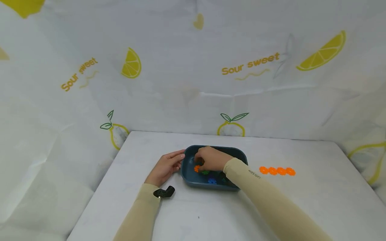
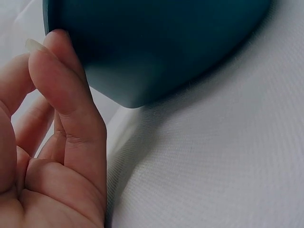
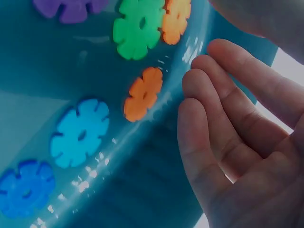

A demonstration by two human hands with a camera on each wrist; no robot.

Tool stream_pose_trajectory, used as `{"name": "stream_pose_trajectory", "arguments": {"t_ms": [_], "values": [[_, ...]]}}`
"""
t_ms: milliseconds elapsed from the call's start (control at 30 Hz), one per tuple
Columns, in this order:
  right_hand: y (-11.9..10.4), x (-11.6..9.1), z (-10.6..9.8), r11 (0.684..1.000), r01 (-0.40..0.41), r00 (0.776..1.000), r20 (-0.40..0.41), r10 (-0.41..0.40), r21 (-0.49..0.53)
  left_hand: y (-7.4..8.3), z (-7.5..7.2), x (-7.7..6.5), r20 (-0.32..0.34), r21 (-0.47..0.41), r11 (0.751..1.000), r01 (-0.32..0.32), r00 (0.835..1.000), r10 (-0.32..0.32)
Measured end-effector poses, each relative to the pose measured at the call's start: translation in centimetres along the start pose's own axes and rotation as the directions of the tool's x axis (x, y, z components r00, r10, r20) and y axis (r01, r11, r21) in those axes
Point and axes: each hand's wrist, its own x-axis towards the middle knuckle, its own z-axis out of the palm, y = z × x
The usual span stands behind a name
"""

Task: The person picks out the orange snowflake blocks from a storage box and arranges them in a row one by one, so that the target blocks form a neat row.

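Observation:
A dark teal tray [image 1: 188,179] sits on the table with flower-shaped plastic discs inside. My left hand [image 1: 165,167] is at the tray's left end, its fingertips at the outer wall [image 2: 156,52] near the rim. My right hand [image 1: 212,158] reaches into the tray, fingers bent downward over the discs. In the right wrist view its fingers [image 3: 228,102] are loosely bent with nothing visible between them. Near them lie an orange disc [image 3: 143,94], a second orange disc [image 3: 176,20] against a green disc [image 3: 138,28], a light blue disc [image 3: 80,133], a blue disc [image 3: 27,189] and a purple disc [image 3: 71,8].
To the right of the tray, several orange discs [image 1: 277,171] lie in a row on the white table [image 1: 313,201]. A white cloth [image 1: 181,83] printed with lemons hangs behind and at the sides. A black device [image 1: 164,191] is strapped to the left wrist.

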Motion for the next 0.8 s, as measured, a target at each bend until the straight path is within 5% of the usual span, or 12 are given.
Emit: {"name": "stream_pose_trajectory", "arguments": {"t_ms": [800], "values": [[0.2,0.9,1.5,0.998,-0.019,1.000,-0.002,0.019,-0.061,0.2,0.1,-0.1,-0.004,-0.031,0.999,0.011,1.000,-0.011]]}}
